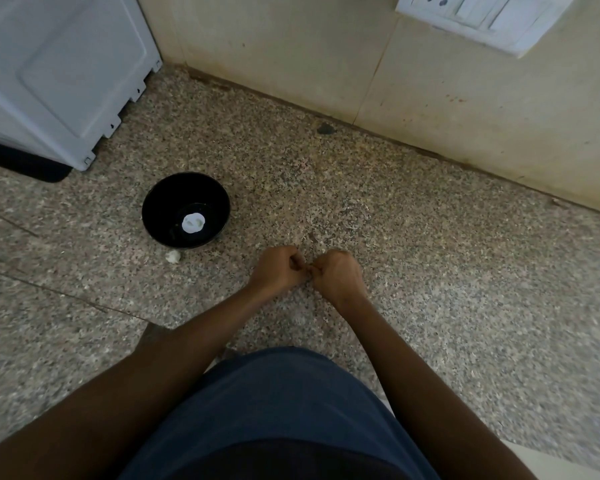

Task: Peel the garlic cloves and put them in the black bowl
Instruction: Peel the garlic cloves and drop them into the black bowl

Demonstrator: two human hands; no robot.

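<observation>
White appliance (pixel 59 71): far left, standing on the counter against the wall; a black base or mat edge shows under its near corner.
Counter (pixel 430 271): speckled granite, running the full width of the view; thin seams cross its left part.
Black bowl (pixel 163 202): left of centre, upright on the counter, in front of the appliance. A pale white patch sits at its bottom; whether that is peeled garlic or a reflection, cannot tell.
Garlic piece (pixel 173 256): small, whitish, lying on the counter just beside the near rim of the bowl, outside it. Clove or skin, cannot tell.
Left hand (pixel 280 268): centre, over the counter, right of the bowl and well apart from it. Fingers curled tight, knuckles up, fingertips meeting those of the other hand.
Clove in hand: nothing of it shows between the fingertips; too small or hidden, so cannot tell what either hand grasps.
Right hand (pixel 338 273): just beside the left, touching it at the fingertips. Fingers curled in the same pinching posture.
Forearms: both bare, reaching forward from the bottom of the view.
Blue garment (pixel 284 410): bottom centre, between the forearms.
Wall (pixel 465 109): beige tiles behind the counter, stained near the base.
Switch plate (pixel 478 19): white, top right on the wall, with a socket and rocker switches.
</observation>
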